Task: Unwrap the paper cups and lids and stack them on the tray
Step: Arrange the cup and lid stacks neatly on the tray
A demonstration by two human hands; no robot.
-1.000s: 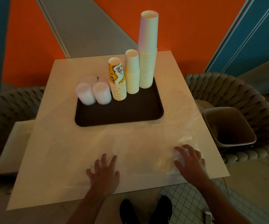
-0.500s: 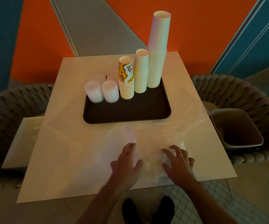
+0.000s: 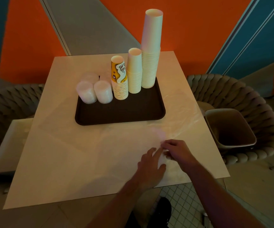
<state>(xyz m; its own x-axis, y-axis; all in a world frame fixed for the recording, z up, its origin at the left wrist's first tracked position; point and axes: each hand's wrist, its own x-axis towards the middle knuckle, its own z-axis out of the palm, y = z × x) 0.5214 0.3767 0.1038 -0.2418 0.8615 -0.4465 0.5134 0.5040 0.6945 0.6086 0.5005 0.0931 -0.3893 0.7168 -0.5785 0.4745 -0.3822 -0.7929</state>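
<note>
A pale square table point(image 3: 70, 145) stands before an orange and grey wall point(image 3: 190, 22), with woven chairs at its left and right. On its far half a dark tray point(image 3: 119, 114) carries three stacks of paper cups point(image 3: 150, 63) on the right and stacks of lids point(image 3: 94, 91) on the left. Clear plastic wrap point(image 3: 179, 122) lies crumpled on the near right of the table. The left hand point(image 3: 151, 163) rests on it with fingers extended; the right hand point(image 3: 177, 152) pinches it with curled fingers. A bin point(image 3: 228, 127) sits on the right chair point(image 3: 241, 99).
</note>
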